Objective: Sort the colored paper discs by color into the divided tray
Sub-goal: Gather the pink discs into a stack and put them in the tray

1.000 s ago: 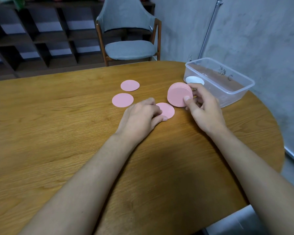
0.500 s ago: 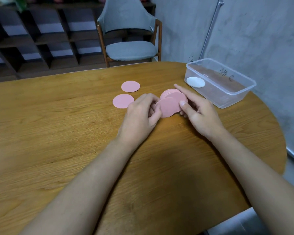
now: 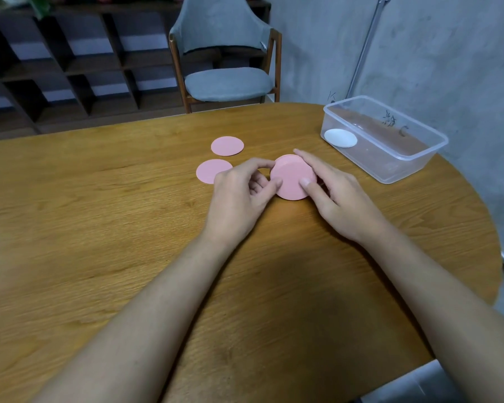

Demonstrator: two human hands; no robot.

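A stack of pink paper discs (image 3: 292, 177) is held on edge, tilted toward me, above the middle of the wooden table. My right hand (image 3: 336, 196) grips the stack from the right, thumb on its face and fingers behind. My left hand (image 3: 239, 191) pinches the stack's left edge with thumb and curled fingers. Two single pink discs lie flat to the left: one (image 3: 227, 146) farther back, one (image 3: 211, 175) partly behind my left hand. A clear plastic tray (image 3: 405, 167) stands at the right with white discs (image 3: 340, 138) in its near-left corner.
The oval wooden table (image 3: 99, 228) ends at a rounded edge close behind the tray. A grey upholstered chair (image 3: 227, 80) stands behind the table, dark shelving (image 3: 70, 62) to its left. A concrete wall and a metal pipe (image 3: 364, 50) rise at the right.
My left hand lifted the loose pink disc off the table and joined it to the stack in my right hand. The fanned discs are now squared into one neat stack between both hands.
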